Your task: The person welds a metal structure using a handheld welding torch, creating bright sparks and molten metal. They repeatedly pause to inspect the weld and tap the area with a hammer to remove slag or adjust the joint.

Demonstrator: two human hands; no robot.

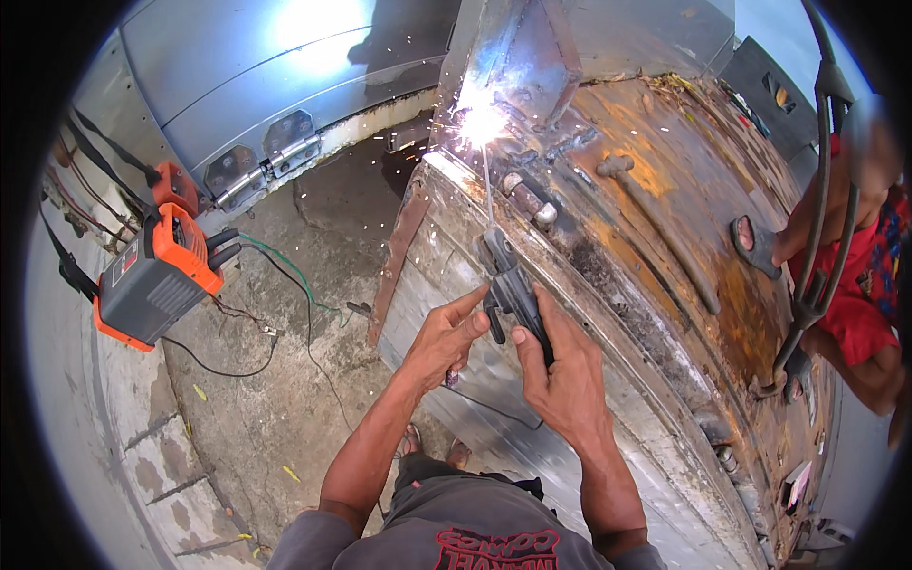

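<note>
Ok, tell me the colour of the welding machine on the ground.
Orange and dark grey welding machine, head view.

Both hands close on a dark electrode holder (511, 285): the right hand (565, 375) wraps its handle, and the left hand (445, 337) steadies it from the left, fingers touching the grip. A thin welding rod (487, 195) runs up from the holder to a bright arc (480, 122) throwing sparks, well above the hands, at the edge of a rusty metal body (665, 218). Left of the hands, on the concrete floor (256, 399), sits an orange and grey welding machine (157, 275) with cables trailing toward the hands. To the right of the hands, another person in red (860, 285) rests a sandalled foot (755, 242) on the rusty surface.
</note>
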